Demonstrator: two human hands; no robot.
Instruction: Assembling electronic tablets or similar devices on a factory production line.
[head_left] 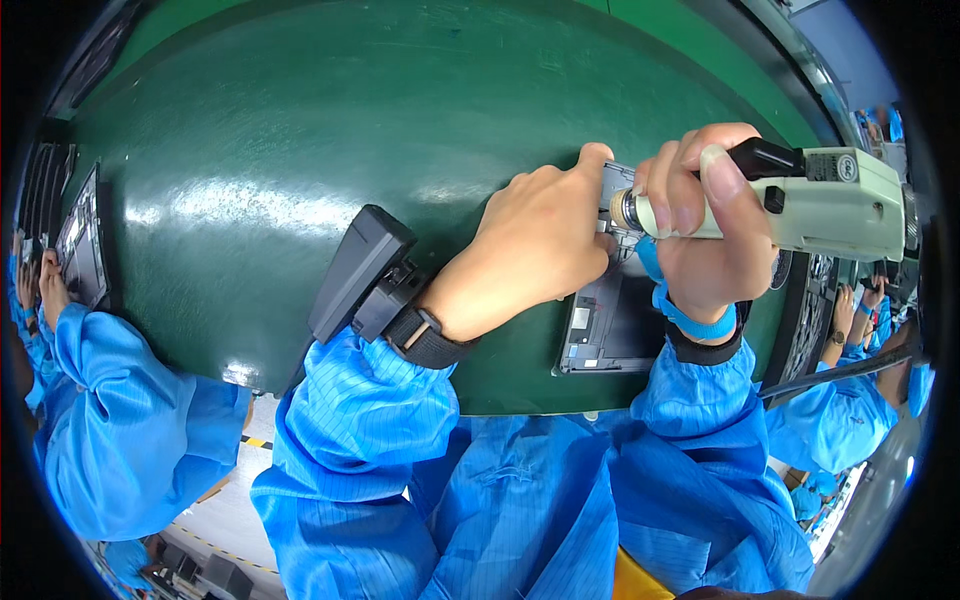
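A dark laptop base (625, 310) lies with its inside exposed on the green bench, partly covered by both my hands. My left hand (545, 235) holds it along its left side, index finger stretched to the far corner and thumb bent lower down; its other fingers are hidden. Gripped in my right hand (715, 205) is a pale green electric screwdriver (850, 215) with a black lever. Its metal nose points at the upper part of the laptop base, close to my left fingers. Whether the bit touches a screw cannot be seen.
The green workbench (330, 140) spreads out ahead. A black device (360, 275) is strapped to my left wrist. Co-workers in blue sit on either side; one at left holds a dark panel (85, 240). More dark laptop parts (805, 320) stand at the right.
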